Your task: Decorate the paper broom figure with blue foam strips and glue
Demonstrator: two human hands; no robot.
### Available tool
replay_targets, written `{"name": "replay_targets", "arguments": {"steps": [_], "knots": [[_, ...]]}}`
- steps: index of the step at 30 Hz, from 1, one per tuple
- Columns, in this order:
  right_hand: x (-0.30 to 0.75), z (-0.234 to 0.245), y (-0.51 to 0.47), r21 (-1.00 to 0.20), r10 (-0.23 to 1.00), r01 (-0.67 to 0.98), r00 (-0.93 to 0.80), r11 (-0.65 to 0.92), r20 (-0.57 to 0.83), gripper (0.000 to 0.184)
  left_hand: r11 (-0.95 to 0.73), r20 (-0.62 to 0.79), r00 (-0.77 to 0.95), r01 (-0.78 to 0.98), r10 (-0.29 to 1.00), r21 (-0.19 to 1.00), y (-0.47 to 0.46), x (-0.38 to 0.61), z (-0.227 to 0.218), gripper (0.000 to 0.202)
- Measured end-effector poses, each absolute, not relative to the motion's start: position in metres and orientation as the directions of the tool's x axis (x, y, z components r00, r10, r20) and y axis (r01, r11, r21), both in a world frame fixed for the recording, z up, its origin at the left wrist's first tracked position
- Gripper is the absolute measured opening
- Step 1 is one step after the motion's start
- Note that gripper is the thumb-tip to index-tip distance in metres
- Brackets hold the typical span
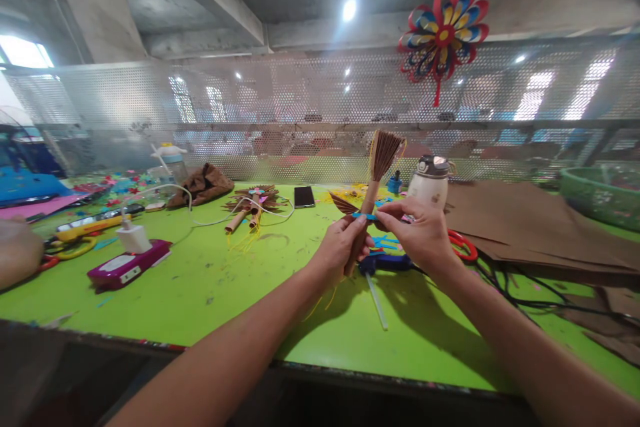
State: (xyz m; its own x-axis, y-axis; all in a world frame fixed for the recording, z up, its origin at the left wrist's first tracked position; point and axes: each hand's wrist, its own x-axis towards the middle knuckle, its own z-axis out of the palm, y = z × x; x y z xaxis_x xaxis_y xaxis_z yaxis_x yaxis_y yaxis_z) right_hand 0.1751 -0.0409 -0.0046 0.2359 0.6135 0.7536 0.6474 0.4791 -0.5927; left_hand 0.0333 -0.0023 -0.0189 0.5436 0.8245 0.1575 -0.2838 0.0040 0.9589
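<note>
My left hand [343,248] is closed around the stem of a brown paper flower [383,157], held upright over the green table [210,280]. A pleated brown fan forms its top and a brown leaf [344,205] sticks out to the left. My right hand [420,235] pinches a thin blue strip [365,216] against the stem. Below my hands lie a blue glue gun [387,262], a clear glue stick [377,303] and red-handled scissors [463,245].
A finished brown paper flower [255,203], a black phone [304,197], a white bottle [430,183], brown paper sheets [530,227], a green basin [603,197], a purple box with a white charger [130,260]. Another person's hand [17,250] at left. A colourful pinwheel [444,30] hangs on the mesh.
</note>
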Motion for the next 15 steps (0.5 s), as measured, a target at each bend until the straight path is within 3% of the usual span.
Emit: {"name": "replay_targets", "arguments": {"steps": [6,15], "knots": [[0.1762,-0.005,-0.041,-0.573,0.594,0.647,0.223,0.503,0.773,0.013,0.049,0.144,0.576,-0.306,0.805,0.951,-0.0024,0.0321,-0.0187,0.03],[0.169,-0.0047,-0.044,-0.636,0.595,0.571,0.292,0.52,0.749,0.01,0.072,0.116,0.587,-0.287,0.801,0.955,-0.0033,0.0329,-0.0182,0.03]]}}
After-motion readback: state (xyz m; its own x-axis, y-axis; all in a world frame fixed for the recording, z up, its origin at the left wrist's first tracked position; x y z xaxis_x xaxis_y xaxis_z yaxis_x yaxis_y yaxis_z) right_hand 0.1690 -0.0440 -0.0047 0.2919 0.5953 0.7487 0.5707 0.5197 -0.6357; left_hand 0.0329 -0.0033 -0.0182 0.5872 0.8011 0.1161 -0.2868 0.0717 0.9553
